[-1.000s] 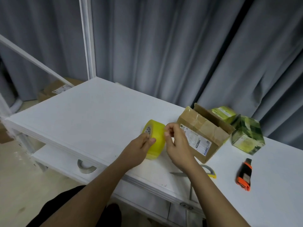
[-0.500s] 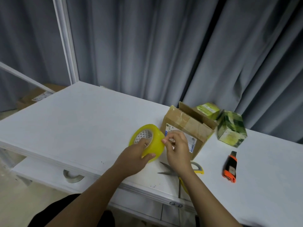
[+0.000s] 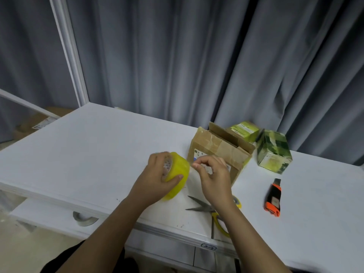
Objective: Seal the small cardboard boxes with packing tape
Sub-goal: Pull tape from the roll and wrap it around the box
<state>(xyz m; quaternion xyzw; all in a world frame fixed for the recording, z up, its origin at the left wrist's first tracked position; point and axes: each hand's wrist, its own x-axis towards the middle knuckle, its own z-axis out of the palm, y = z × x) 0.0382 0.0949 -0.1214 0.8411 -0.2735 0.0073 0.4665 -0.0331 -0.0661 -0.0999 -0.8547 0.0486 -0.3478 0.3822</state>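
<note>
— How far along was the sealing?
— Barely begun: on the worktop [image 3: 82, 146] the cardboard box [image 3: 218, 152] stood open. Left hand [image 3: 155, 180] gripped the tape roll [image 3: 177, 174]; right hand [image 3: 212, 174] pinched, apparently, its loose end.

**Two bare hands meet at a roll of tape**

Both forearms reach forward from the bottom of the view, bare to the elbow, angling in towards each other. The left hand [image 3: 155, 180] grips a yellow roll of tape [image 3: 176, 175] from the side: its fingers curl over the top and into the core, and its thumb presses along the outer face of the roll. The right hand [image 3: 213, 178] is raised just to the right of the roll, wrist bent, back of the hand towards the viewer. Its fingers are curled, with thumb and forefinger drawn together in a pinch near the roll's edge; whatever they pinch is too fine to make out.
</note>
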